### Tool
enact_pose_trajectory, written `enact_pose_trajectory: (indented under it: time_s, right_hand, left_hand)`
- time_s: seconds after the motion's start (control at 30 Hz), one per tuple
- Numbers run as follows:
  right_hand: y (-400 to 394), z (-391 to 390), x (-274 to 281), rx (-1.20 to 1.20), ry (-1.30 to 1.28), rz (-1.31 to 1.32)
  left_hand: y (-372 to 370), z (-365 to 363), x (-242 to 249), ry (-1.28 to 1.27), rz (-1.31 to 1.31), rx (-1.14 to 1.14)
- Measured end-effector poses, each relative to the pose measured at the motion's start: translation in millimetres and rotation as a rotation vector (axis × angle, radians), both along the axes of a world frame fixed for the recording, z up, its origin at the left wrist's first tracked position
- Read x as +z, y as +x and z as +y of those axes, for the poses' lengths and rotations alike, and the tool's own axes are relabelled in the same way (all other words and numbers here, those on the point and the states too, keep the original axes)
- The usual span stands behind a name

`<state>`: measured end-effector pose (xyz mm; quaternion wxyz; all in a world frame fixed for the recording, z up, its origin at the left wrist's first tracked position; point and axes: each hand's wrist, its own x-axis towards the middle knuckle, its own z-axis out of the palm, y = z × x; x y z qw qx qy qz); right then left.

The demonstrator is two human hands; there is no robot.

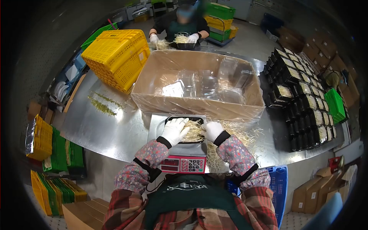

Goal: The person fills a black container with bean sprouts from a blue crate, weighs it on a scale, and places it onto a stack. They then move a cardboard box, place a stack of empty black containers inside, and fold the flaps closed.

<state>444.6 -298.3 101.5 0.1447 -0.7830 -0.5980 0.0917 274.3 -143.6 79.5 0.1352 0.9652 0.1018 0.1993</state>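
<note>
On the steel table (115, 134), directly before the person, a weighing scale (183, 163) carries a black tray (186, 120) part-filled with pale bean sprouts (194, 132). Both hands wear white gloves over floral sleeve covers.

Left hand (174, 130): resting on the left side of the tray, fingers spread and loosely curved over the rim and the sprouts. It presses or touches rather than clasps; no item is pinched in it.

Right hand (212, 130): at the right side of the tray, fingers curled down into the sprouts. Whether it has closed on a bunch cannot be told, as the fingertips are hidden among the strands.

The tray sits between the two hands, touching both. A loose heap of sprouts (237, 134) lies on the table just right of the scale, beside the right wrist.

Behind the scale stands a large cardboard box (199, 105) lined with clear film and holding clear plastic containers. A yellow crate (117, 57) lies tilted to its left. Stacked black filled trays (303, 99) stand to the right. Across the table a second person's gloved hands (191, 38) work sprouts over another black tray.
</note>
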Motion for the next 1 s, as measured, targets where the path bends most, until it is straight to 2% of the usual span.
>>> enact_pose_trajectory:
  time_s: [0.13,0.23,0.3,0.37,0.47,0.5,0.57,0.63,0.7,0.73,0.77,0.83,0.87,0.9,0.97,1.0]
  right_hand:
    - [11.6,-16.2,23.7,-0.043,0.063,0.063]
    - [32.0,-36.1,44.1,-0.090,0.136,0.075]
    - [46.8,-52.0,55.5,-0.139,0.179,0.089]
    - [55.3,-61.7,72.3,-0.198,0.223,0.207]
    - [49.6,-62.5,99.0,-0.264,0.341,0.359]
    - [44.5,-57.6,105.9,-0.263,0.343,0.360]
    - [29.3,-42.2,115.5,-0.151,0.434,0.379]
    - [10.8,-20.2,108.5,-0.043,0.492,0.458]
    - [-6.3,6.1,75.5,0.057,0.510,0.448]
    - [-11.6,16.0,52.4,0.071,0.435,0.367]
    - [-14.6,25.3,27.6,0.076,0.339,0.180]
    - [-24.8,29.1,9.3,0.059,0.156,0.100]
    - [-24.4,27.9,4.8,0.060,0.154,0.099]
    - [-22.9,25.5,0.4,0.037,0.166,0.126]
    - [-15.0,21.1,-2.6,0.033,0.209,0.195]
    - [-6.8,13.2,-0.7,-0.003,0.187,0.264]
  left_hand:
    - [-2.9,-0.4,5.2,-0.059,0.029,0.016]
    - [-8.5,-0.2,11.8,-0.171,-0.061,0.045]
    - [-18.6,7.3,15.1,-0.285,-0.218,0.093]
    - [-29.8,13.5,12.9,-0.510,-0.368,0.182]
    - [-42.8,30.4,-19.6,-0.933,-0.561,0.198]
    - [-45.5,31.2,-25.7,-0.930,-0.561,0.199]
    - [-47.1,26.6,-19.2,-1.240,-0.720,0.095]
    - [-45.7,20.9,-12.9,-1.182,-0.671,0.107]
    - [-39.2,14.4,-10.0,-1.196,-0.752,0.130]
    - [-37.5,8.6,-6.2,-1.175,-0.751,0.115]
    - [-30.3,8.5,-15.4,-1.146,-0.776,0.092]
    - [-27.9,2.7,-7.9,-0.624,-0.480,0.138]
    - [-28.9,-1.1,5.3,-0.376,-0.245,0.171]
    - [-27.2,-2.9,2.2,-0.380,-0.245,0.173]
    - [-26.9,-7.9,-6.1,0.028,-0.079,0.105]
    - [-26.5,-8.3,-7.9,0.033,-0.066,0.122]
